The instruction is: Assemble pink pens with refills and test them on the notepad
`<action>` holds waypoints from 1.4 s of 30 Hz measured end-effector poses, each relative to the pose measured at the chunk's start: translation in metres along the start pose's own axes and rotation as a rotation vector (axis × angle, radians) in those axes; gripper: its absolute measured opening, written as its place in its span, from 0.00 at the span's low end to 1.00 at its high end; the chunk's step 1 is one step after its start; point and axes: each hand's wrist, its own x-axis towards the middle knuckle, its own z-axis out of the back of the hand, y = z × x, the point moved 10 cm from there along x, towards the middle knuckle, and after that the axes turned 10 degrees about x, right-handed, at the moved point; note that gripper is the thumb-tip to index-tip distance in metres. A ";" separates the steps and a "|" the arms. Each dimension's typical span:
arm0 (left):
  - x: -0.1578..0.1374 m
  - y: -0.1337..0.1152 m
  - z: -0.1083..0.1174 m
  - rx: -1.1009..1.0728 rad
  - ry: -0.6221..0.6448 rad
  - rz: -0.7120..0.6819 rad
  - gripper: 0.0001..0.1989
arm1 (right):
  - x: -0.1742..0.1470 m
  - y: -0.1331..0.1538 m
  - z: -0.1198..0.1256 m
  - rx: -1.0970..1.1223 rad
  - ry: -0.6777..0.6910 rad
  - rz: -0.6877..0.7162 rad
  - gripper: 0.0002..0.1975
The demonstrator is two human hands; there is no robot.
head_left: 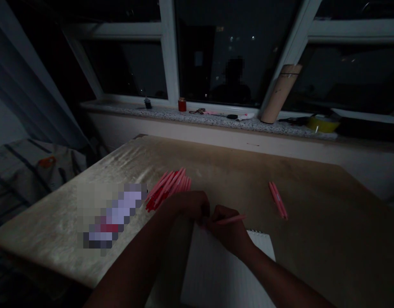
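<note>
Gripping a pink pen (234,219) in the right hand (228,231), above the far edge of a spiral notepad (222,278).
Observed left hand (196,204) close against right fingertips; cannot tell, in dim light, whether closed on anything. Noted a heap of pink pens (169,188) at left, just beyond the left forearm; noted a smaller bundle (278,200) at right, well apart, on the tabletop (229,167).

- My left forearm (147,252) slants up from the bottom edge, left of centre.
- My left hand (195,204) bends downward near the frame's middle.
- My right forearm (277,278) reaches in from lower right.
- My right hand (230,226) curls just beside my left.
</note>
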 end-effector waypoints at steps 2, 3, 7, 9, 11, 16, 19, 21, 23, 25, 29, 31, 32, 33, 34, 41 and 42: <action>0.001 0.002 -0.001 0.006 -0.002 0.001 0.11 | -0.001 0.007 -0.002 -0.038 0.021 0.038 0.14; 0.002 0.003 -0.002 0.009 0.004 -0.003 0.11 | -0.001 0.008 -0.002 -0.057 0.025 0.045 0.14; 0.003 0.003 -0.005 0.012 0.043 -0.014 0.13 | 0.000 0.001 0.004 -0.098 -0.016 0.020 0.15; 0.003 0.004 -0.006 0.018 0.053 -0.008 0.13 | -0.001 -0.003 0.004 -0.079 -0.016 -0.001 0.14; 0.003 0.005 -0.006 0.030 0.052 0.001 0.13 | -0.001 -0.003 0.001 -0.071 0.014 -0.004 0.13; 0.003 0.005 -0.008 0.018 0.063 -0.011 0.13 | -0.002 0.001 -0.002 -0.075 0.033 0.010 0.13; 0.003 0.004 -0.008 0.009 0.066 -0.012 0.14 | -0.002 -0.002 0.003 -0.060 -0.001 0.004 0.14; 0.003 0.004 -0.007 0.022 0.063 -0.010 0.13 | -0.002 -0.005 0.004 -0.051 -0.009 -0.004 0.14; 0.002 0.004 -0.007 0.025 0.068 -0.009 0.13 | -0.002 -0.004 0.004 -0.034 -0.002 -0.008 0.13; 0.003 0.004 -0.008 0.014 0.073 -0.012 0.13 | -0.002 -0.001 0.002 -0.028 0.007 -0.007 0.13; 0.004 0.005 -0.008 0.024 0.059 -0.026 0.12 | -0.002 0.006 -0.003 -0.069 0.040 0.009 0.13; 0.003 0.006 -0.008 0.021 0.062 -0.019 0.11 | -0.001 0.008 -0.002 -0.103 0.030 0.036 0.12; 0.003 0.006 -0.008 0.013 0.066 -0.016 0.11 | -0.001 0.009 -0.001 -0.112 0.016 0.040 0.12; 0.003 0.006 -0.008 0.005 0.069 -0.012 0.12 | -0.001 0.008 0.001 -0.110 0.009 0.035 0.12; 0.002 0.005 -0.008 0.001 0.069 -0.008 0.12 | 0.000 0.006 0.001 -0.097 0.008 0.020 0.12; 0.003 0.004 -0.005 0.043 0.042 0.008 0.12 | 0.000 0.008 -0.003 -0.119 0.039 0.063 0.12; 0.003 0.004 -0.006 0.034 0.049 0.009 0.13 | 0.000 0.007 -0.001 -0.115 0.022 0.060 0.12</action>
